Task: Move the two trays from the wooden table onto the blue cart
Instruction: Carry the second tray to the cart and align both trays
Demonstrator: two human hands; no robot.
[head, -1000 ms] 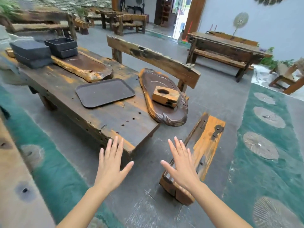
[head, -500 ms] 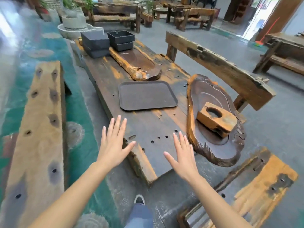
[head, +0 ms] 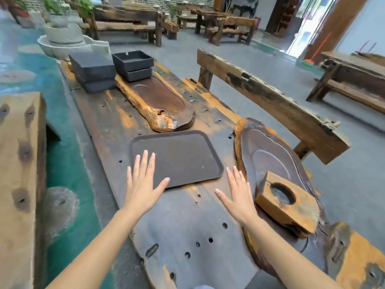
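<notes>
A flat dark brown tray [head: 183,157] lies in the middle of the long wooden table [head: 187,224]. My left hand [head: 143,182] hovers over the tray's near left corner, fingers spread, holding nothing. My right hand [head: 239,195] is open over the bare tabletop, just right of the tray's near right corner. A carved wooden tea tray [head: 268,155] lies to the right with a wooden block [head: 287,203] on it. Another long carved wooden tray [head: 158,101] lies further back. No blue cart is in view.
Stacked dark grey boxes [head: 93,71] and black square dishes [head: 133,64] stand at the table's far end. A bench backrest [head: 270,101] runs along the right side. A wooden bench [head: 18,174] lies to the left, beyond a green floor strip. More wooden furniture fills the background.
I have moved closer to the table. Both open hands have come forward from the table's near end up to the dark tray's front edge.
</notes>
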